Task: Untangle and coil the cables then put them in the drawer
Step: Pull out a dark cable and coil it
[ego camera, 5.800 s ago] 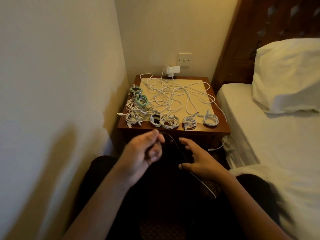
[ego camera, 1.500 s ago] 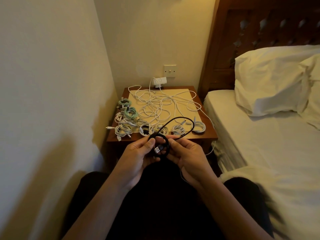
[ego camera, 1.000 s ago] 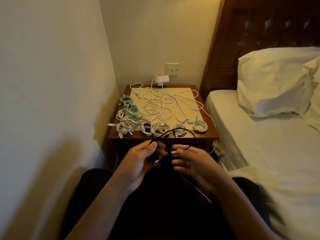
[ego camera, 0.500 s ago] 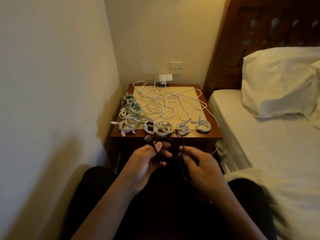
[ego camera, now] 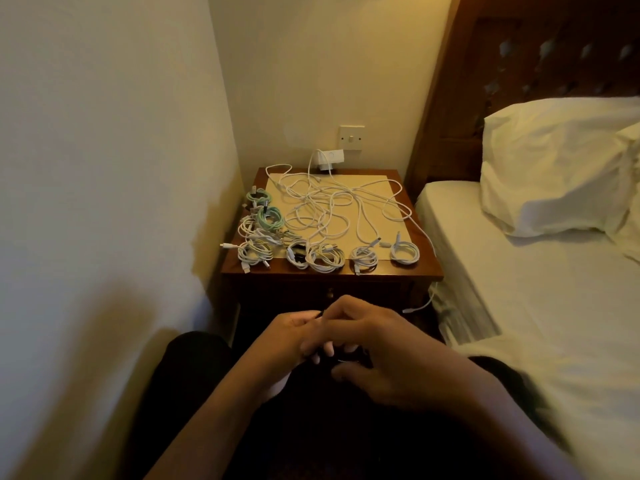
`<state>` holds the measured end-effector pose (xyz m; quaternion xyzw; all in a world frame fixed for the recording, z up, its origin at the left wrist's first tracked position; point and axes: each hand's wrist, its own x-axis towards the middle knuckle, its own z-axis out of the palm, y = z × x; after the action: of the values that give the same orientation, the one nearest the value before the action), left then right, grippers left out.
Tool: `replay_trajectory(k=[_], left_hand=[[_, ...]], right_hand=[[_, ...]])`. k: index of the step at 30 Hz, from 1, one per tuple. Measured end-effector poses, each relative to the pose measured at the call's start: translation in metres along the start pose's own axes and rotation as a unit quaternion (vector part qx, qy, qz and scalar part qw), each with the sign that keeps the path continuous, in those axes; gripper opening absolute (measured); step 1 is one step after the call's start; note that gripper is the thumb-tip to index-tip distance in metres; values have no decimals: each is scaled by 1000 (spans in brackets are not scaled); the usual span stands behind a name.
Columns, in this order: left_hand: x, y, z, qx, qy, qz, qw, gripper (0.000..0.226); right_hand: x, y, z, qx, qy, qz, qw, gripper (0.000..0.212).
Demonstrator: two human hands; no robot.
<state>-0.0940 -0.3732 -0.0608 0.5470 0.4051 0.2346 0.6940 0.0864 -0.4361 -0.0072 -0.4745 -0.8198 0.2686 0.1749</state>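
Where they meet before the nightstand, left hand and right hand curl fingers together, pinching a barely visible black cable.

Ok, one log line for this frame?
phase: coiling; left hand: grips black cable; right hand: pinches same cable; white tangle: uncoiled on nightstand; coiled cables: along its front and left edges; drawer: shut
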Motion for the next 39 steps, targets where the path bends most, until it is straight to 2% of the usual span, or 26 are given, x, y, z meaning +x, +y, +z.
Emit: replay_trajectory(k=[3,6,9,12,14,17,19,20,22,24,26,28,31,34,36,39], left_hand=[[1,-2,-1,-6,-20,2,1000,20],[-2,-4,1,0,-47,14,999,20],[-7,-6,-9,-73,-91,46,992,35],[-10,0,-15,-86,-97,60,990,35],[-12,4,-14,-101,-114,68,986,32],[-11,11,-9,-112,-108,90,984,28],[-7,13,-5,-84,-72,96,989,26],[-5,13,-3,-62,-46,90,993,24],[-2,9,0,-9,2,80,997,25],[-1,4,1,69,33,78,994,25],[-2,-2,-2,148,55,88,984,23],[-2,-7,-4,206,67,104,971,20],[-2,-9,-2,255,89,123,955,20],[-3,-10,7,264,100,137,949,17],[-4,-12,13,248,100,138,954,16],[-5,-14,18,211,90,122,966,17]], right_hand=[[3,-4,13,-19,32,-34,999,23],[4,-4,5,21,164,-49,985,16],[1,11,-10,187,329,22,925,18],[-2,34,-9,331,401,79,850,14],[-3,44,1,351,393,115,842,13],[-7,45,25,300,327,153,883,17],[-7,39,38,274,282,159,905,23],[-5,36,42,278,274,166,906,24],[-3,31,47,334,269,191,883,24],[-1,31,49,419,253,222,843,25],[-1,34,49,478,230,248,811,34],[-3,38,49,513,197,263,793,45],[-4,42,51,522,176,267,791,43],[-2,46,54,494,217,285,793,35],[0,46,56,474,253,291,792,29],[-1,46,57,454,257,295,801,24]])
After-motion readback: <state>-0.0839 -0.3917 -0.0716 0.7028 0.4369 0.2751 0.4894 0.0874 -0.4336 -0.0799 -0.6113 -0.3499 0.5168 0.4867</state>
